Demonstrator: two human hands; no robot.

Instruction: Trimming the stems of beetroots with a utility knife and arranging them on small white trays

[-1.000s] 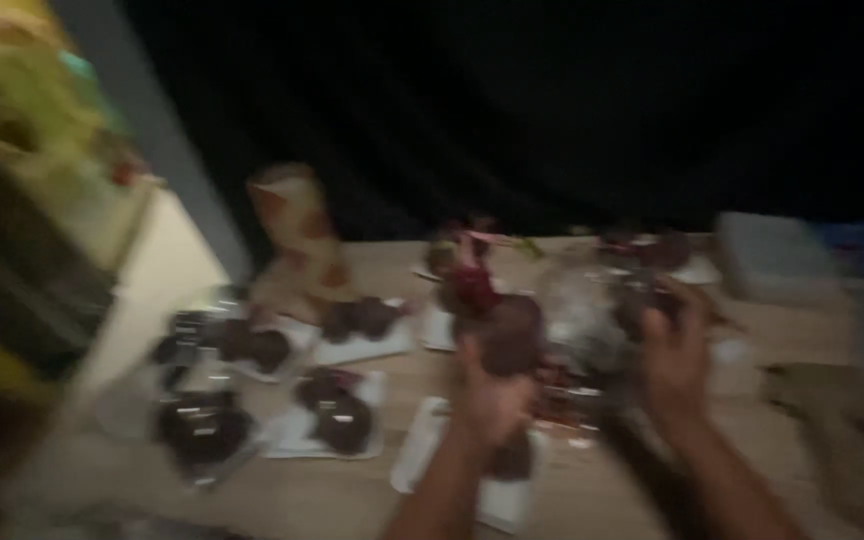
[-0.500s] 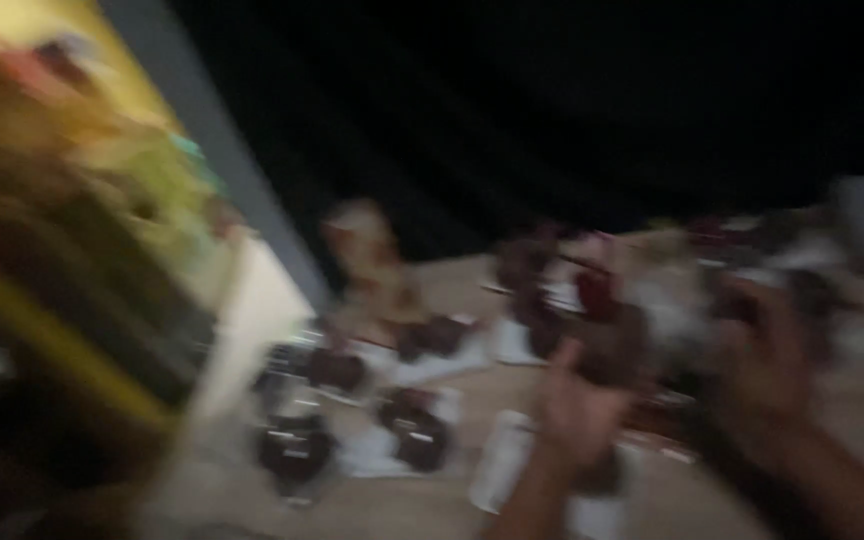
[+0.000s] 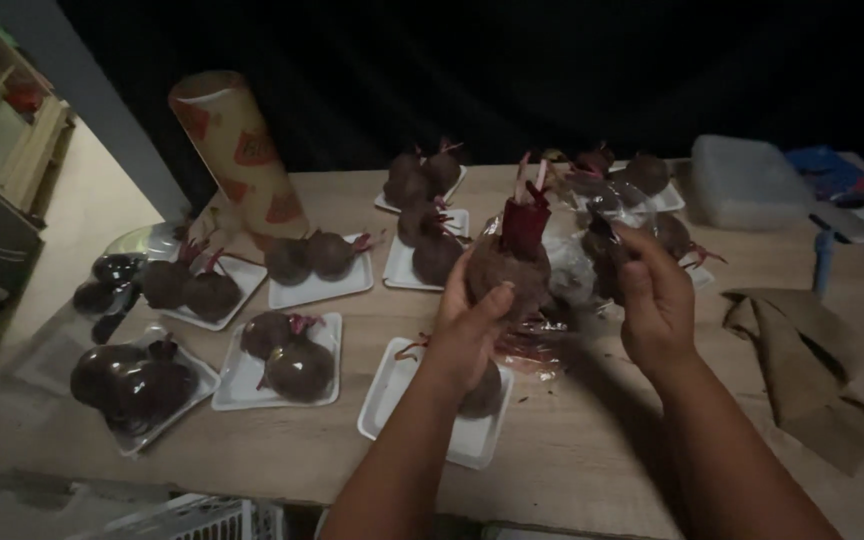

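— Dark cloth hangs behind this pale wooden table [image 3: 592, 440], so whatever light there is falls on the white trays. What have you got in your hands?

— A beetroot [image 3: 508, 268], lifted clear of the table. My left hand [image 3: 468, 330] cups it from below and behind, fingers curled around it, thumb pressed on its near side. I keep the cut red stalks pointing up so they stay out of my palm.

— And the other hand?

— My right hand [image 3: 654, 300] is beside it, fingers pinching a piece of clear plastic film [image 3: 592, 215], which reaches toward the beetroot. Whether it already touches the root, I cannot tell; the film is crumpled and glints.

— Why the empty spot under your wrist?

— That white foam tray [image 3: 417, 395] has one beetroot on it, mostly hidden under my arm, and bare room alongside. The other trays carry them in pairs: two on the tray in front [image 3: 288, 360], two more on the tray behind it [image 3: 320, 270].

— And on the far left?

— A wrapped tray [image 3: 142, 385] whose film shines over dark roots. The printed paper roll [image 3: 237, 150] stands upright at the table's back edge, clear of the trays. A folded brown cloth [image 3: 797, 350] lies to my right, and a lidded plastic box [image 3: 742, 180] sits further back.
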